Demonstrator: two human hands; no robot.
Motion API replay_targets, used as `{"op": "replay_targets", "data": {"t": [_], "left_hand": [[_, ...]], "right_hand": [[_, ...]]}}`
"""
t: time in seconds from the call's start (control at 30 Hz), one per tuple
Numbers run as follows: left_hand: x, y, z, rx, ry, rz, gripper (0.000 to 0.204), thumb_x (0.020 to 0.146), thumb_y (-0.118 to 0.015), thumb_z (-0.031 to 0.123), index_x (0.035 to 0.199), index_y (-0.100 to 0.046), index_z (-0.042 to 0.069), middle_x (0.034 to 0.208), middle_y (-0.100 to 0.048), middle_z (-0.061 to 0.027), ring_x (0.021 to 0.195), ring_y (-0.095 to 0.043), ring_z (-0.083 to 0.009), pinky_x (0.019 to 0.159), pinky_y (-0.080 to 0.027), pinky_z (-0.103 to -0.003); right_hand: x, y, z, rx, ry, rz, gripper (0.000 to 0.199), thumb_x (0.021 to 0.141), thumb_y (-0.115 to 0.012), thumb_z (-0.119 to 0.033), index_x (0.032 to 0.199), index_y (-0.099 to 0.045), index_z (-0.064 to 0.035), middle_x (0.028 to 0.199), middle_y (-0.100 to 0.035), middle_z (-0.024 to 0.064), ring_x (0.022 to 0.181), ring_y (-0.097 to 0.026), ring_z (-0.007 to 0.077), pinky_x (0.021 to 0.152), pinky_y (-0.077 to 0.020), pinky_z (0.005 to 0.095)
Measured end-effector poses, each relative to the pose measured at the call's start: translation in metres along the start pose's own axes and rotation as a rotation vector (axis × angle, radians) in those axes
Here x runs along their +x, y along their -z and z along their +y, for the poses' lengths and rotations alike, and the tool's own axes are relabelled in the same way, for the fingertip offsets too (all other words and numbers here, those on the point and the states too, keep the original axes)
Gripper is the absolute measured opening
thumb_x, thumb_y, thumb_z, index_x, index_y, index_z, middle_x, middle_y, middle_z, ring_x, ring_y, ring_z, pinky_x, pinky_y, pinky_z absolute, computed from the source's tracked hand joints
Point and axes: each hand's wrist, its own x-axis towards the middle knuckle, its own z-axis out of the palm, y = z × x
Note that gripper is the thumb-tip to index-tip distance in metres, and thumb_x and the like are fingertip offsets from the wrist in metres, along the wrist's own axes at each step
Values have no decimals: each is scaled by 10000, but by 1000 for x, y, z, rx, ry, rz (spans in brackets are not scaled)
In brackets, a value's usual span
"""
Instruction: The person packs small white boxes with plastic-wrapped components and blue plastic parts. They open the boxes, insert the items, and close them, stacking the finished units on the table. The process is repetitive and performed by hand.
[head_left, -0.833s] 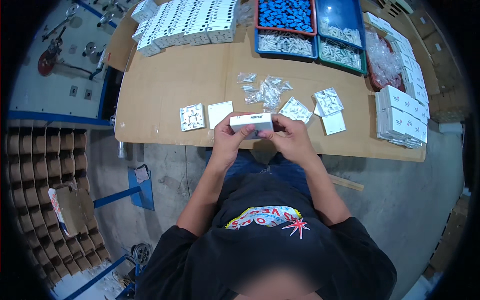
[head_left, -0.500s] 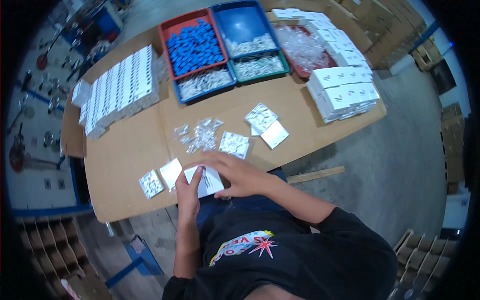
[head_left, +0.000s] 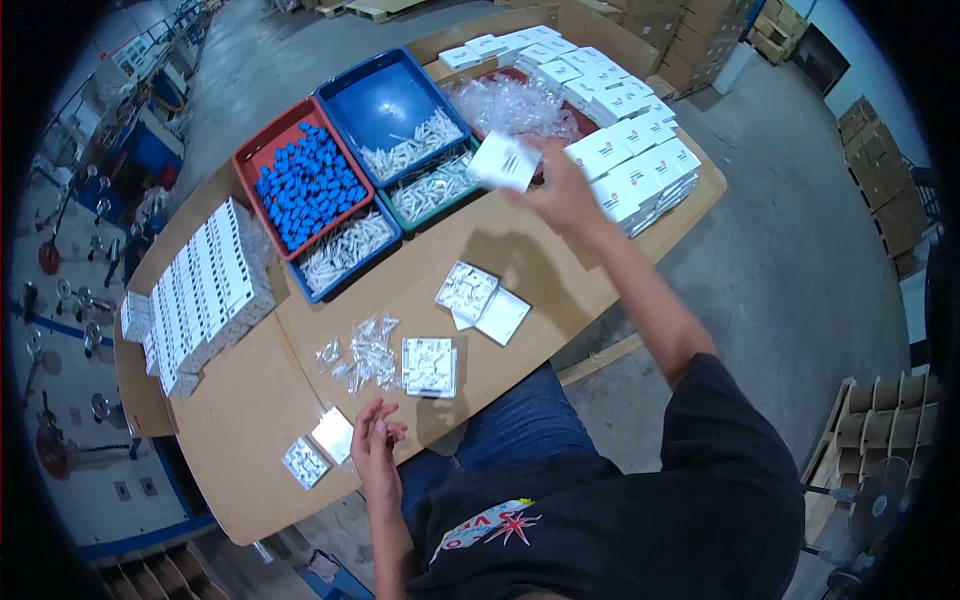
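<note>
My right hand (head_left: pixel 560 190) is stretched far out and grips a flat white square box (head_left: pixel 505 160) with small print, held up beside the stacked white boxes (head_left: pixel 640 175). My left hand (head_left: pixel 376 440) hovers at the table's near edge, fingers loosely bent and apart, holding nothing. Close to it lie a plain white square plate (head_left: pixel 334 435) and a white square part with a moulded inside (head_left: pixel 305 462). Farther along, similar moulded squares (head_left: pixel 429 366) lie stacked, and another moulded square (head_left: pixel 467 290) rests on plain white plates (head_left: pixel 503 318). Small clear plastic bags (head_left: pixel 368 352) are heaped beside them.
A red tray (head_left: pixel 243 155) holds blue pieces. A large blue tray (head_left: pixel 330 95), a smaller blue tray (head_left: pixel 315 296) and a green tray (head_left: pixel 425 218) hold small white pieces. Clear bags (head_left: pixel 520 105) fill another red tray. White blocks (head_left: pixel 215 290) stand in rows at left.
My right hand has carried the white box from the near edge out to the far right, by the stacks. My left hand has let go of it. The view has shifted.
</note>
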Motion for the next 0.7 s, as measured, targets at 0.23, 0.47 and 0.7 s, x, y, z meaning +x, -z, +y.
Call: {"op": "replay_targets", "data": {"t": [0.23,0.47,0.7], "left_hand": [[3,-18,-16,165,-148,105,245,1035,-570,93,1238,-615,-37,1050,-679,-113,784,-571,-106,720,-480,-255],[5,-32,-11,215,-163,111,223,1043,-571,105,1207,-620,-38,1021,-686,-117,761,-548,-82,697,-456,-232],[4,-20,-14,250,-206,244,190,1060,-567,138,1152,-634,-14,953,-688,-73,741,-526,-69,667,-422,-227]], "right_hand": [[157,97,194,-779,-143,280,676,772,-795,-577,1241,-662,-109,1146,-681,226,1098,-654,390,941,-519,515],[223,124,284,-922,-318,90,634,794,-752,-604,1251,-670,-172,1192,-723,188,1144,-682,375,963,-524,539],[224,110,308,-1048,-570,-124,730,813,-714,-649,1371,-595,-193,1409,-642,134,1363,-556,359,1157,-201,736]]}}
